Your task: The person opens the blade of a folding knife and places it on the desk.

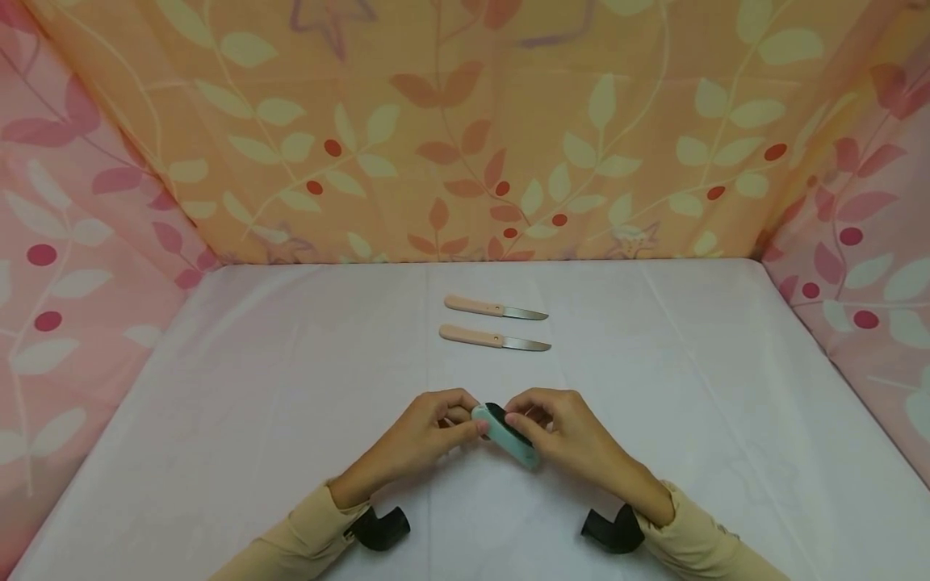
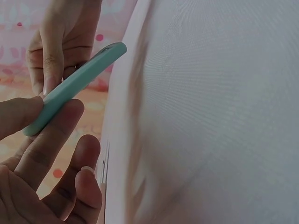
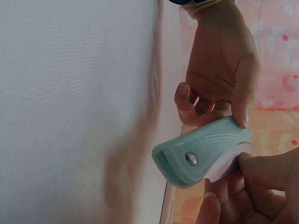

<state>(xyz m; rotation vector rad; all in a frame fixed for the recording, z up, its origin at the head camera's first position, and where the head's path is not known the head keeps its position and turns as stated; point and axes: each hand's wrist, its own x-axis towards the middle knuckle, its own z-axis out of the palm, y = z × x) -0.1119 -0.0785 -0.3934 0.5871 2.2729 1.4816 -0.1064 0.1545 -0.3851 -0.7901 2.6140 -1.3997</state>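
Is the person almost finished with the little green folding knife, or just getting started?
Probably just starting. Already done: two peach-handled knives lie side by side on the white table. In hand: the left hand and right hand both pinch the green folding knife, with something dark showing only slightly at its top. Left: likely the rest of the unfolding, then setting it down, though I can't be sure.

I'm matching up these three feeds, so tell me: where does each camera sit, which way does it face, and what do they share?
Head: on the head, looking forward and down at the white table, two knives, both hands and sleeves.
Left wrist: beside the left hand, looking along the table; the right hand's fingers show.
Right wrist: beside the right hand, facing the left hand.
Shared: the teal folding knife, held by both hands.
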